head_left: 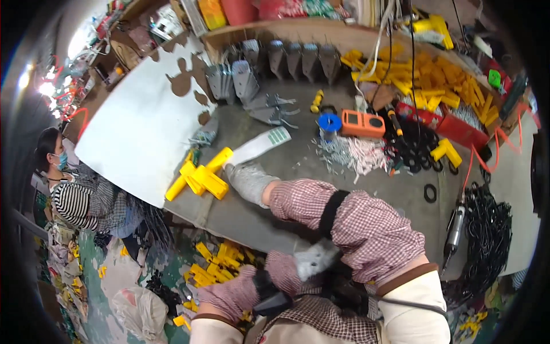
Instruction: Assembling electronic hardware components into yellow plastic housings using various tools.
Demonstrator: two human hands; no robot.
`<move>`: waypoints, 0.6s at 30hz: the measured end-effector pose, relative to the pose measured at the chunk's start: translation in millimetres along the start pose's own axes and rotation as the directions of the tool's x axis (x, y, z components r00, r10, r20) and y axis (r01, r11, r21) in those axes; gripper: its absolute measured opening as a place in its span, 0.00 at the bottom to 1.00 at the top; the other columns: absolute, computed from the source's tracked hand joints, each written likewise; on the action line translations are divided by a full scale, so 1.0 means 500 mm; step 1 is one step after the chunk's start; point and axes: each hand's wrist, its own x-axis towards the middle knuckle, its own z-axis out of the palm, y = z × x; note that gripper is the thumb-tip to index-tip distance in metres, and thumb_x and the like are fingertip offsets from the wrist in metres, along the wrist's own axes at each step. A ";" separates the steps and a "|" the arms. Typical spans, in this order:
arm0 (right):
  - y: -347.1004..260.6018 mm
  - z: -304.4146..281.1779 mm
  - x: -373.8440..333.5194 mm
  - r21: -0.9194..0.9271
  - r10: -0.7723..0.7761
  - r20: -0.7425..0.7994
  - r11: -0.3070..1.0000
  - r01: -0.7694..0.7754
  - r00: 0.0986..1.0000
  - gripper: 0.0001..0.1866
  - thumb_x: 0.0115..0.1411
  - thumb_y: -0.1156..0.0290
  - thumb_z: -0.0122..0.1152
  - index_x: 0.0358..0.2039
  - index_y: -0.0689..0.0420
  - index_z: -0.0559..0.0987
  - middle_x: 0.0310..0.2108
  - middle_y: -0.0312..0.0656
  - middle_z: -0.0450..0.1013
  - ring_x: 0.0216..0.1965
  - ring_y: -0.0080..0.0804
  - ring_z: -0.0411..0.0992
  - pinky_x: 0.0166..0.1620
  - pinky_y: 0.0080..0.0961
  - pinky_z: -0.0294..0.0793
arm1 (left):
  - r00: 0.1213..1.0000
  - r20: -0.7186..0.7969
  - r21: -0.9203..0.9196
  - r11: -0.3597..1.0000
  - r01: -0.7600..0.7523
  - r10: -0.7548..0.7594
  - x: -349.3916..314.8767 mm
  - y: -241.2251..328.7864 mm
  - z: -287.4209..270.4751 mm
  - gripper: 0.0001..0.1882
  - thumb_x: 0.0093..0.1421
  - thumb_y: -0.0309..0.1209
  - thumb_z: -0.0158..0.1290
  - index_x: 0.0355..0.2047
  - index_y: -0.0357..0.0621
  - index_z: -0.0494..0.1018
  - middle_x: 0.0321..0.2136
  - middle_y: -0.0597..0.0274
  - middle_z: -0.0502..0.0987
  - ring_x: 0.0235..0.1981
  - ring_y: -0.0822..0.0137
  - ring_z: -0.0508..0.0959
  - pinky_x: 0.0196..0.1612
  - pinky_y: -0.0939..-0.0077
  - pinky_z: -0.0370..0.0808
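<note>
My right hand (251, 182), in a grey glove, reaches across the bench. Its fingertips lie at the near end of a long white strip with a green patch (262, 145) and beside several yellow plastic pieces (206, 179) heaped together. Whether those fingers grip anything is hard to see. My left hand (317, 260), also gloved, is bent in close to my body below the bench's front edge. Its fingers are smeared and partly hidden, so any thing held there cannot be made out. Checked sleeves with black bands cover both forearms.
An orange meter (362, 124), a blue spool (329, 122) and small pale parts (361, 155) lie mid-bench. Yellow pieces (441, 80) fill the back right. An electric screwdriver (456, 229) lies beside black cables (487, 241). A masked person (74, 192) sits at left.
</note>
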 end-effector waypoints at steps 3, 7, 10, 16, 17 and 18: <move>0.009 -0.145 0.121 0.340 -0.021 0.201 0.939 -0.050 0.979 0.13 0.67 0.67 0.49 0.47 0.62 0.72 0.41 0.60 0.75 0.40 0.54 0.79 0.43 0.45 0.80 | 0.973 -0.020 0.805 0.582 -0.119 0.228 -0.061 0.088 0.087 0.22 0.74 0.28 0.38 0.67 0.39 0.60 0.58 0.54 0.69 0.58 0.68 0.72 0.63 0.68 0.68; 0.214 -0.479 0.207 -0.069 -0.095 -0.196 0.994 0.083 0.976 0.12 0.62 0.73 0.54 0.47 0.56 0.76 0.34 0.54 0.79 0.34 0.58 0.78 0.36 0.47 0.80 | 0.906 -0.015 0.295 0.868 -0.400 0.423 0.021 0.295 0.175 0.19 0.65 0.46 0.58 0.40 0.41 0.72 0.27 0.58 0.80 0.29 0.66 0.82 0.38 0.69 0.81; 0.309 -0.595 0.159 -0.327 -0.096 0.037 0.940 0.102 0.995 0.11 0.62 0.69 0.57 0.44 0.57 0.78 0.35 0.54 0.79 0.36 0.55 0.79 0.39 0.44 0.79 | 0.995 0.010 0.809 0.584 -0.064 0.095 -0.027 0.400 0.243 0.27 0.62 0.57 0.58 0.33 0.42 0.72 0.17 0.61 0.76 0.19 0.69 0.79 0.27 0.69 0.79; 0.422 -0.555 -0.108 -0.482 0.355 0.306 0.858 -0.177 0.883 0.11 0.61 0.68 0.56 0.42 0.58 0.80 0.33 0.54 0.79 0.38 0.55 0.79 0.42 0.48 0.77 | 0.629 0.078 0.936 -0.274 0.221 0.773 0.060 0.486 -0.010 0.17 0.54 0.38 0.59 0.40 0.41 0.78 0.36 0.44 0.81 0.39 0.47 0.82 0.43 0.54 0.79; 0.438 -0.541 -0.120 -0.511 0.417 0.363 0.837 -0.196 0.833 0.12 0.63 0.71 0.52 0.43 0.58 0.80 0.35 0.55 0.79 0.40 0.54 0.80 0.42 0.49 0.78 | 0.540 -0.052 0.891 -0.206 0.405 0.840 0.027 0.525 -0.083 0.19 0.53 0.38 0.60 0.41 0.40 0.77 0.41 0.43 0.80 0.45 0.47 0.81 0.47 0.50 0.77; 0.428 -0.515 -0.096 -0.485 0.437 0.380 0.845 -0.227 0.815 0.13 0.62 0.71 0.53 0.43 0.59 0.82 0.36 0.55 0.80 0.41 0.54 0.80 0.44 0.49 0.78 | 0.466 -0.084 0.768 -0.241 0.594 0.881 0.016 0.533 -0.196 0.27 0.51 0.41 0.63 0.49 0.42 0.74 0.47 0.43 0.78 0.54 0.46 0.77 0.53 0.47 0.74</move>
